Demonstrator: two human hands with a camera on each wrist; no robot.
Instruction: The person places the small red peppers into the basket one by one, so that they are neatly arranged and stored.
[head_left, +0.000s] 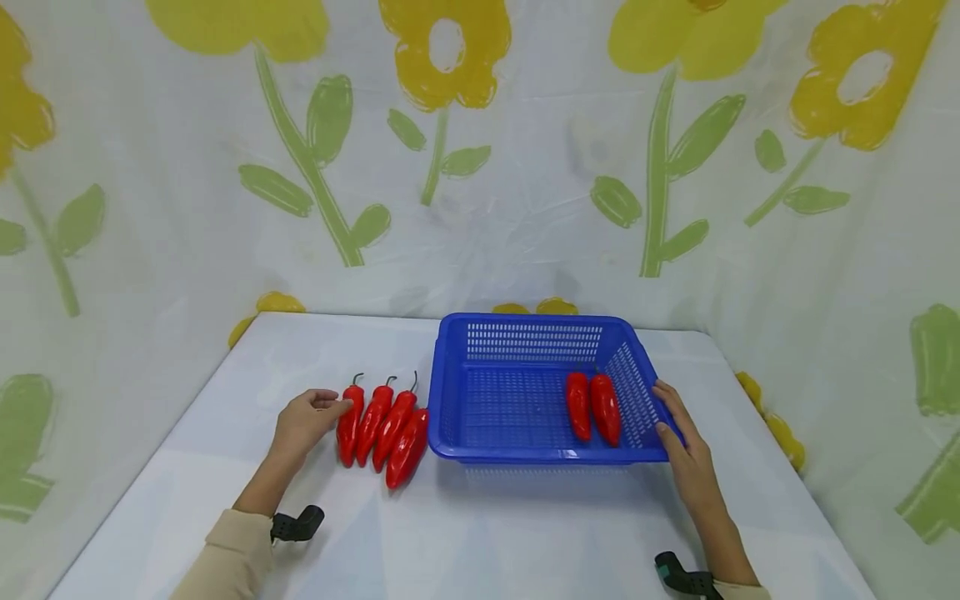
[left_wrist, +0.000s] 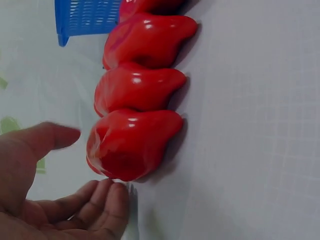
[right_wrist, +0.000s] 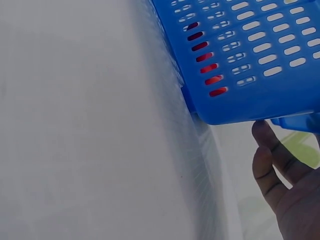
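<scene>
Four red peppers [head_left: 392,432] just right of the parted left hand [head_left: 303,423], right hand [head_left: 688,454] loosely touching blue basket [head_left: 525,454]

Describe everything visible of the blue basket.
The blue basket looks like plastic: rectangular, open-topped, with slotted walls, a perforated floor and a solid rim. It sits upright on the table. Two red peppers lie inside at right; the right hand touches its right rim. Contact with the nearest outside pepper is unclear.

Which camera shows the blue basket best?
The head view: nearly the whole blue basket shows, including its inside with two red peppers. The left wrist view catches only a piece at the top edge; the right wrist view, part of the slotted wall, close up.
</scene>
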